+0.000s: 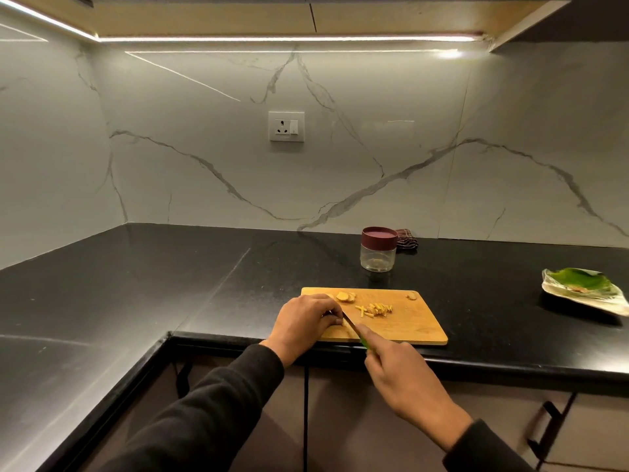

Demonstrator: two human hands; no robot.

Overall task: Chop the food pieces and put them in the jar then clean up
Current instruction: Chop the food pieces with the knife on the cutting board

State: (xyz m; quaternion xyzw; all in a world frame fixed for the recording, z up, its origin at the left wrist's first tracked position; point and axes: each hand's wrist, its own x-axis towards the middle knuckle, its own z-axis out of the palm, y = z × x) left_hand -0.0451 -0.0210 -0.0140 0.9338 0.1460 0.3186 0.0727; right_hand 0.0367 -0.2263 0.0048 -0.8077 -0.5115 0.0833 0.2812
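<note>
A wooden cutting board (408, 321) lies at the counter's front edge. On it are a pile of yellow chopped sticks (376, 309), a few round slices (345, 297) and one small piece (412, 295) at the far right corner. My left hand (303, 323) rests on the board's left end with curled fingers, pinching something small that the hand hides, right against the blade. My right hand (401, 373) grips a green-handled knife (354, 329), index finger along its spine. A clear jar (378, 255) with a maroon lid stands behind the board, a few pieces inside.
A checked cloth (405, 238) lies behind the jar by the marble wall. A leaf-shaped dish (585, 291) with a green centre sits at the right. The black counter (170, 274) turns an L-corner at the left. Cabinet doors with a handle (548, 424) are below.
</note>
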